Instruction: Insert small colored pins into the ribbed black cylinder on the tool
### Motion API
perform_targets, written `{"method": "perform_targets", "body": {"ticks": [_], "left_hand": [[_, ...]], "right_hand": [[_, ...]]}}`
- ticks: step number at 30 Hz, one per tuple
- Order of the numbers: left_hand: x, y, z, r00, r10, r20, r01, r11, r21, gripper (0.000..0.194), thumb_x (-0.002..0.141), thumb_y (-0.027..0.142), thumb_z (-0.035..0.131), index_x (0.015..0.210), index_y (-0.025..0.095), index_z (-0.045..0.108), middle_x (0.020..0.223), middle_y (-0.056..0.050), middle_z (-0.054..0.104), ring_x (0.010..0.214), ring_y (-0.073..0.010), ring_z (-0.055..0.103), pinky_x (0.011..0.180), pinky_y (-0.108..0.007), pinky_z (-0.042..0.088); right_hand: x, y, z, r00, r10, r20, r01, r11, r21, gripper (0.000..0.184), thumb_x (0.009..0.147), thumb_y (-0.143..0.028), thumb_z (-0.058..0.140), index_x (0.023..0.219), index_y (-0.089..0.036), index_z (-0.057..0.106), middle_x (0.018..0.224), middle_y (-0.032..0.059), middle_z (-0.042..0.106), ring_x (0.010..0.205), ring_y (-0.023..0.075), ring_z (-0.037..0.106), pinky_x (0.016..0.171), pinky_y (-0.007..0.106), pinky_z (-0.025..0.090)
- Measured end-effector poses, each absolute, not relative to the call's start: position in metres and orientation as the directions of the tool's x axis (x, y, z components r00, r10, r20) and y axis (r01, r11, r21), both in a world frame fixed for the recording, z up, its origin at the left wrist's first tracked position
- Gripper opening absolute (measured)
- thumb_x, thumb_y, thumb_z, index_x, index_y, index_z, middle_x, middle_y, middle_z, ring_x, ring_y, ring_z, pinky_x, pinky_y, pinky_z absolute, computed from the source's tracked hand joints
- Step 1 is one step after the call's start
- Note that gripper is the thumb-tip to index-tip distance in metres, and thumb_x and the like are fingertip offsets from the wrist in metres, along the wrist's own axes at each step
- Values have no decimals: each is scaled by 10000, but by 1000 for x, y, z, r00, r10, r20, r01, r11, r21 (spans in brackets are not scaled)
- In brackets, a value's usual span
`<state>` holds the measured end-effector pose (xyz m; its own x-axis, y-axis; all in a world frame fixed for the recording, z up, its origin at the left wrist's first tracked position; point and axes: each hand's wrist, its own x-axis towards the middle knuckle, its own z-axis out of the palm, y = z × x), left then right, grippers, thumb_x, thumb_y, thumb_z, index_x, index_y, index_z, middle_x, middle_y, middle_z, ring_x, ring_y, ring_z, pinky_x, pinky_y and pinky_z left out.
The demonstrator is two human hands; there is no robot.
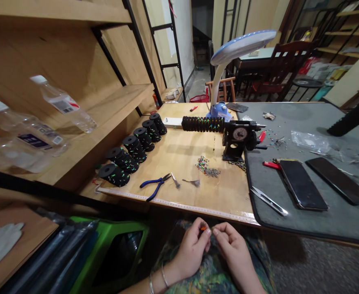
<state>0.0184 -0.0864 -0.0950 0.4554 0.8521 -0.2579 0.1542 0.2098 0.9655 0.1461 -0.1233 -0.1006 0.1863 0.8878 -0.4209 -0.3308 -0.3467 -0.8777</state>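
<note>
Low over my lap, in front of the table's edge, my left hand (pixel 191 247) is closed around a small orange bundle (pixel 203 228), too small to name. Facing it, my right hand (pixel 231 241) has thumb and forefinger pinched together; what lies in the pinch is too fine to make out. The fingertips of both hands nearly meet. On the wooden tabletop (pixel 173 157) beyond them are blue-handled pliers (pixel 156 185), two small grey tufts of bristle or thread (pixel 193 182), and a heap of colourful-headed pins (pixel 206 166).
A black winding device (pixel 239 141) holds a ribbed black roller (pixel 202 123) with bright flecks. Several black foam rolls (pixel 132 148) line the left edge. Thread snips (pixel 269 201) and phones (pixel 303 183) lie on the grey mat (pixel 274 151). A desk lamp (pixel 219 110) stands behind.
</note>
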Motion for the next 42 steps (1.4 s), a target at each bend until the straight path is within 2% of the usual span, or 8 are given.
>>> {"method": "perform_targets", "body": {"ticks": [4, 11, 15, 19, 24, 33, 40, 42], "left_hand": [[19, -87, -94, 470, 846, -253, 166, 196, 966, 256, 925, 426, 459, 802, 201, 448, 592, 59, 448, 542, -117, 423, 552, -242, 351], [19, -89, -101, 442, 861, -251, 134, 213, 968, 245, 932, 418, 455, 832, 195, 462, 608, 53, 465, 556, -118, 440, 554, -237, 353], [19, -89, -101, 447, 858, -254, 117, 226, 967, 247, 931, 423, 464, 837, 195, 465, 616, 51, 468, 556, -116, 447, 556, -236, 361], [21, -89, -99, 463, 852, -243, 142, 200, 970, 246, 934, 414, 467, 814, 200, 459, 616, 47, 475, 555, -116, 451, 558, -236, 362], [23, -90, -96, 506, 837, -211, 158, 150, 976, 230, 944, 392, 452, 813, 204, 447, 602, 52, 464, 548, -114, 433, 563, -237, 362], [21, -90, -91, 570, 800, -185, 201, 82, 976, 214, 949, 369, 434, 808, 208, 436, 614, 46, 467, 555, -118, 437, 560, -238, 357], [17, -89, -93, 567, 790, -234, 84, 227, 970, 243, 942, 405, 455, 812, 200, 439, 610, 52, 457, 550, -107, 422, 560, -237, 347], [17, -88, -91, 568, 785, -249, 46, 272, 961, 209, 913, 376, 515, 831, 199, 441, 630, 55, 456, 560, -102, 418, 562, -231, 345]], "right_hand": [[145, -122, -97, 177, 892, -415, -348, -337, -874, 525, 589, -665, 748, 705, -184, 571, 458, -77, 476, 423, 76, 333, 445, 200, 240], [145, -121, -99, 217, 868, -446, -323, -368, -872, 454, 599, -586, 748, 670, -188, 542, 420, -126, 342, 417, 51, 207, 423, 190, 137], [146, -121, -104, 215, 859, -464, -344, -378, -859, 362, 613, -482, 746, 653, -188, 538, 409, -127, 345, 404, 45, 212, 419, 190, 139], [146, -121, -107, 204, 840, -502, -439, -380, -814, 318, 590, -407, 751, 631, -200, 512, 396, -131, 357, 382, 36, 216, 405, 184, 136], [145, -120, -108, 158, 831, -534, -513, -393, -763, 323, 658, -466, 691, 664, -230, 470, 358, -165, 264, 352, 37, 128, 385, 194, 86], [149, -122, -99, 134, 842, -522, -598, -352, -720, 397, 670, -531, 720, 678, -227, 465, 379, -161, 256, 395, 45, 90, 402, 209, 70], [154, -123, -107, 195, 848, -493, -553, -321, -769, 456, 649, -584, 754, 715, -230, 473, 410, -163, 244, 389, 46, 101, 390, 196, 63], [155, -124, -108, 215, 859, -465, -511, -307, -803, 463, 657, -602, 741, 711, -233, 467, 423, -159, 245, 390, 48, 120, 387, 193, 78]]}}
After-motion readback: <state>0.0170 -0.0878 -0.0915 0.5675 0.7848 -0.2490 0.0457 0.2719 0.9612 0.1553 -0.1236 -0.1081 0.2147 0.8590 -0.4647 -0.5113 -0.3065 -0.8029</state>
